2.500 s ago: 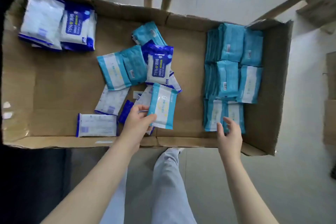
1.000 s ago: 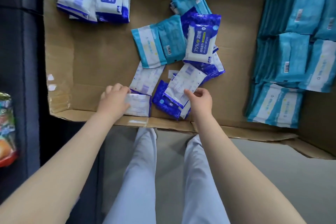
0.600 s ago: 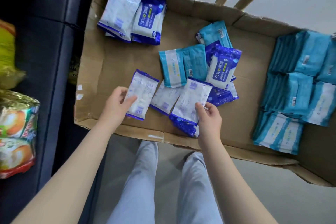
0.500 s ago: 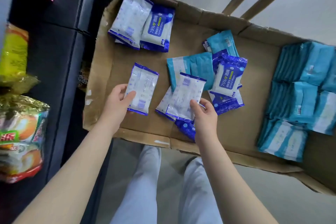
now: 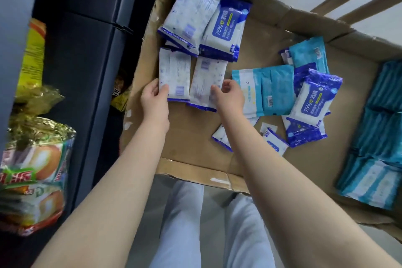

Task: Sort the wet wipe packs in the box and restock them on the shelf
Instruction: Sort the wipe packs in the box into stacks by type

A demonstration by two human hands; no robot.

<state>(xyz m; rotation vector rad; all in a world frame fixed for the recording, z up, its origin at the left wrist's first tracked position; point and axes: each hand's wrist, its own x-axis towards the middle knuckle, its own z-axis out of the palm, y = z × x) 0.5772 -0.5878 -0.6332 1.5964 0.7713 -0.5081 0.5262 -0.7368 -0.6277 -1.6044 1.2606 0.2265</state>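
Both arms reach forward, left hand point(image 5: 154, 98) and right hand point(image 5: 228, 96) pinching (fingers curled).

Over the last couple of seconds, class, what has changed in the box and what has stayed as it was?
Each hand took a blue-edged white pack from the middle heap and carried it toward the blue stack in the far left corner. The left hand now holds one pack, the right hand another, side by side just short of that stack. The teal rows on the right and the rest of the middle heap stayed put.
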